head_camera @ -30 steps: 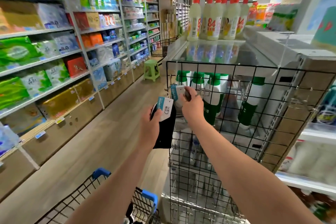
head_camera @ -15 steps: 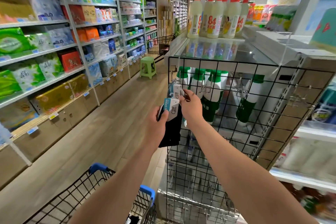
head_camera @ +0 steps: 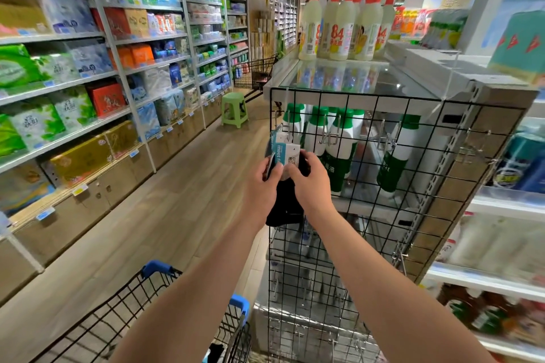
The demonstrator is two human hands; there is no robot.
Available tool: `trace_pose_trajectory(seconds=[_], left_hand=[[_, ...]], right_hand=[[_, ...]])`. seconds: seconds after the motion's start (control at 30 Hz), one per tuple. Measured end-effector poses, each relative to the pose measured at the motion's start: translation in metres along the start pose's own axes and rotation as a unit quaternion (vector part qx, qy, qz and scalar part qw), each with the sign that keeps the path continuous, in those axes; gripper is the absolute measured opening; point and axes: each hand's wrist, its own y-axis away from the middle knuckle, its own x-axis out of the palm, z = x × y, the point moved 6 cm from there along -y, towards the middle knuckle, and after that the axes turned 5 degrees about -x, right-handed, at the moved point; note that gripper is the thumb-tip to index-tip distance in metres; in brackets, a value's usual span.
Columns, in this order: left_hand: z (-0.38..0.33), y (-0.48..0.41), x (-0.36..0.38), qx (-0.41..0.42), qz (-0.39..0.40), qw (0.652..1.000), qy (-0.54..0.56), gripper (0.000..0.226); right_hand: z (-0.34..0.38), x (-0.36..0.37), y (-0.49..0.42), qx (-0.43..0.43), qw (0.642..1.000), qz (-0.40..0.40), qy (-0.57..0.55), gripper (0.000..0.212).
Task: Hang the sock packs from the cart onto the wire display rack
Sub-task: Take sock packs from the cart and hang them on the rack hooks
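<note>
Wire display rack point(head_camera: 413, 215): black grid panel, upright, with metal hooks along its upper rows.
Sock pack point(head_camera: 284, 177): black socks under a white and teal card, held against the rack's upper left corner.
Left hand point(head_camera: 262, 186): grip closed on the card's left edge.
Right hand point(head_camera: 312, 183): fingers closed over the pack's right side.
Hook: whether the card sits on one cannot be told.
Cart point(head_camera: 153, 312): below-left of the rack.

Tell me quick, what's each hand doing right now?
Left hand: closed on the sock pack, fingers at the card's left edge.
Right hand: closed on the same sock pack from the right, at the wire display rack.
</note>
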Motion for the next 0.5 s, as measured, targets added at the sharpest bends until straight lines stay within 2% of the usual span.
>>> trace_pose_trajectory(seconds=[0.17,0.5], left_hand=[[-0.008,-0.006,-0.003,0.025,-0.025,0.999,-0.015,0.032],[-0.007,-0.033,-0.008,0.012,-0.052,0.998,-0.017,0.035]], right_hand=[[0.005,0.0,-0.011,0.007,0.998,-0.04,-0.039,0.036],[0.009,0.017,-0.035,0.024,0.998,-0.051,-0.009,0.037]])
